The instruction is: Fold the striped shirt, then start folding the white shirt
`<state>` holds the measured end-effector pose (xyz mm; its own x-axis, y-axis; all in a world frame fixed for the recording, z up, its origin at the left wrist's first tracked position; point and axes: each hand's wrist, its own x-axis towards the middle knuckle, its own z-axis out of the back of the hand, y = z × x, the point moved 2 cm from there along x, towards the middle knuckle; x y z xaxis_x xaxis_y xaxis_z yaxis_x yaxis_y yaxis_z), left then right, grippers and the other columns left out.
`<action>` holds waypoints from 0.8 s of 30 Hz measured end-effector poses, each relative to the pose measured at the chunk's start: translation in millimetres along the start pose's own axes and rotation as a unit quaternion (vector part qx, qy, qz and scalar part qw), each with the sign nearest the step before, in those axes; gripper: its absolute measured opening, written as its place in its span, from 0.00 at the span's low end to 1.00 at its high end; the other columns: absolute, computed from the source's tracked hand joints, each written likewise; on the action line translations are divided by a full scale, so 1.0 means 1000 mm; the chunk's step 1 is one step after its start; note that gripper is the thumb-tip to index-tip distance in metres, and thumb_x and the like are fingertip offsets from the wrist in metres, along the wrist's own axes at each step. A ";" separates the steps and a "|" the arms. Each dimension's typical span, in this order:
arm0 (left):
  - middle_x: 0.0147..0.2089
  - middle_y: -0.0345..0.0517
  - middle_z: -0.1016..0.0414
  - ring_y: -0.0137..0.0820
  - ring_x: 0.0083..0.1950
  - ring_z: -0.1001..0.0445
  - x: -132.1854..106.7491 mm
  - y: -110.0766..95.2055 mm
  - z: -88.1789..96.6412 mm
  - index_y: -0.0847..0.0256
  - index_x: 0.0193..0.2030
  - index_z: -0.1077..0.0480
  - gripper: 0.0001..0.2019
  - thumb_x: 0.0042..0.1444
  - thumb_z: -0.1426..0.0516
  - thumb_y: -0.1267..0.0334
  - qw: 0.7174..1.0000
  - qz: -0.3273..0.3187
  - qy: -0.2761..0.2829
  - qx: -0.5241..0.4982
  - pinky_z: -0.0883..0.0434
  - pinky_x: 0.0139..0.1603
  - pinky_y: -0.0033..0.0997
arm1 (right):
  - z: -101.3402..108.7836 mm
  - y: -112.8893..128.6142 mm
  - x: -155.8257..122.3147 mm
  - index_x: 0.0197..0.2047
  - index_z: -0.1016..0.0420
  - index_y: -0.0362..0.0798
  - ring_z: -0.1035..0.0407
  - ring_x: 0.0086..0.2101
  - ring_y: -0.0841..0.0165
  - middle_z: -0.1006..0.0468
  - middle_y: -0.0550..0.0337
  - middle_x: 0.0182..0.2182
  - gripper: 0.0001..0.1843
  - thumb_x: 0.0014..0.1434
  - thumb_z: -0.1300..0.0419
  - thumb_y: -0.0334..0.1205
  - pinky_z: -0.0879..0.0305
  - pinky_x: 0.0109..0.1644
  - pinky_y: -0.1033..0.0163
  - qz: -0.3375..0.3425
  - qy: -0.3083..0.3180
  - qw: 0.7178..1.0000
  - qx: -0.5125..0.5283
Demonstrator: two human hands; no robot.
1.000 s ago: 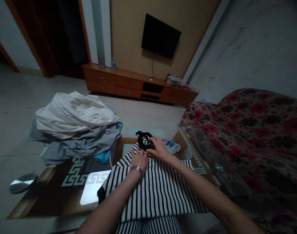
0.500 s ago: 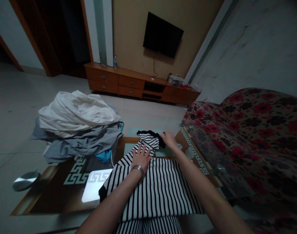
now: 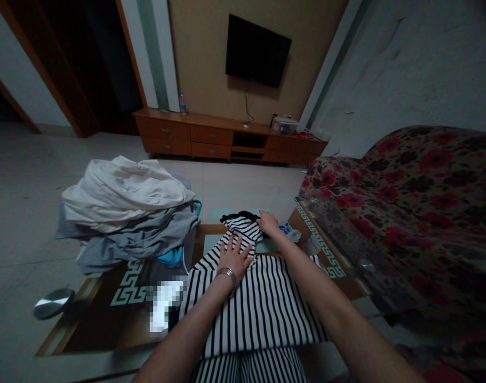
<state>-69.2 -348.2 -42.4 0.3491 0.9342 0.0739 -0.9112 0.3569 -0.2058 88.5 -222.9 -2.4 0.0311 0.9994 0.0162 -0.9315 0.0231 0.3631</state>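
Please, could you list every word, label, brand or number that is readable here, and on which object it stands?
No text can be read.
Bottle on the cabinet: label too small to read.
Plastic bag: blue print, too blurred to read.
Striped shirt: stripes, no lettering visible.

From my end of the feed I counted two hands near the center, one left hand point(image 3: 233, 260) and one right hand point(image 3: 269, 222), plus one striped top point(image 3: 262, 303), one coffee table point(image 3: 95, 327) and one plastic bag point(image 3: 291, 233). Left of center I had one laundry heap point(image 3: 126, 191), its pieces too tangled to number. Higher up I tallied one television point(image 3: 257, 50), one bottle point(image 3: 182, 106) and one storage box point(image 3: 285, 125); at right, one floral sofa point(image 3: 426, 175).
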 end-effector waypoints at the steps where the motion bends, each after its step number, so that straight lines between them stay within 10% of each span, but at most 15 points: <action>1: 0.71 0.42 0.52 0.50 0.71 0.59 0.000 0.000 0.000 0.42 0.64 0.40 0.24 0.63 0.55 0.45 1.000 0.005 0.004 0.002 0.58 0.66 0.62 | 0.001 0.007 -0.002 0.55 0.32 0.40 0.37 0.55 0.54 0.28 0.40 0.52 0.21 0.61 0.45 0.42 0.42 0.57 0.52 0.004 -0.013 1.000 -0.006; 12: 0.71 0.50 0.53 0.52 0.71 0.61 -0.002 -0.001 0.003 0.46 0.65 0.41 0.29 0.60 0.55 0.40 0.999 0.039 -0.008 0.000 0.58 0.65 0.63 | 0.002 0.040 0.003 0.66 0.48 0.40 0.46 0.61 0.55 0.42 0.39 0.63 0.50 0.48 0.36 0.58 0.46 0.61 0.55 0.063 0.145 0.986 0.046; 19: 0.68 0.56 0.45 0.52 0.71 0.58 0.000 -0.004 0.005 0.58 0.64 0.38 0.31 0.60 0.53 0.42 0.999 0.044 0.020 -0.002 0.60 0.66 0.61 | -0.011 0.077 -0.051 0.66 0.47 0.43 0.51 0.63 0.56 0.44 0.42 0.63 0.42 0.53 0.37 0.50 0.52 0.64 0.50 0.325 0.004 0.946 0.007; 24: 0.71 0.57 0.55 0.50 0.71 0.58 0.001 -0.003 0.003 0.58 0.66 0.41 0.33 0.59 0.54 0.40 0.998 0.067 -0.014 0.018 0.56 0.66 0.59 | -0.020 0.049 -0.032 0.62 0.40 0.43 0.45 0.58 0.58 0.37 0.42 0.58 0.25 0.62 0.46 0.36 0.49 0.60 0.52 0.208 -0.110 0.967 -0.099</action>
<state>-66.6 -348.6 -38.9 0.2184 0.9729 0.0765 -0.9566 0.2289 -0.1804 35.0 -253.6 -4.0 -0.3051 0.8942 0.3277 -0.9303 -0.3533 0.0980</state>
